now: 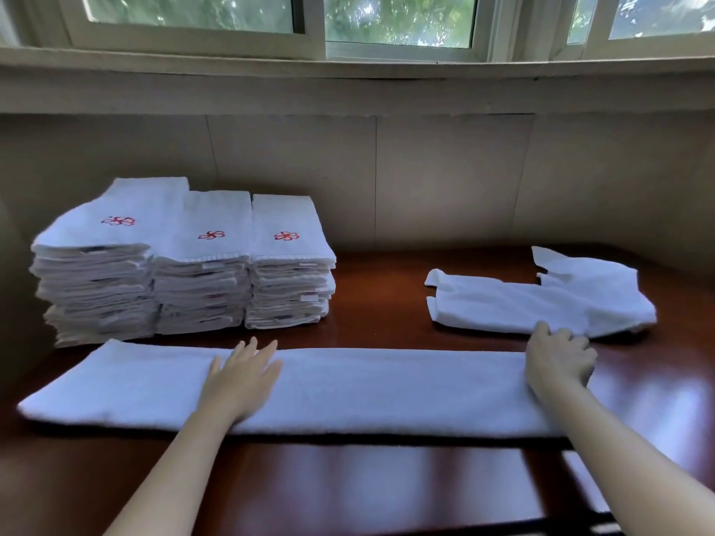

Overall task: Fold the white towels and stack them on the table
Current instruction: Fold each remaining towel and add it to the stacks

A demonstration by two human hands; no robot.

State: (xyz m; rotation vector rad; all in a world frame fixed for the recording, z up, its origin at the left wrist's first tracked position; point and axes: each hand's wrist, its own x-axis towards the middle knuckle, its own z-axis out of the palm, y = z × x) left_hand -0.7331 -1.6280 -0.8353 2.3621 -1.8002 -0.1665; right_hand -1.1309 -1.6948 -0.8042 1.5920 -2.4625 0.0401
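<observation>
While two hands [242, 381] [557, 365] pin long towel [387, 388]: three stacks [100, 265] [201, 272] [290, 272], crumpled towel [541, 303].

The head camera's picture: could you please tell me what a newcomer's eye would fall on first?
First, the long towel folded into a strip across the dark table, left hand flat on it, right hand gripping its right end. Then three stacks of folded towels with red emblems at back left, and a loose towel back right.

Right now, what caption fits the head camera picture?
Left hand presses, right hand grips a long white towel beside three folded stacks.
</observation>
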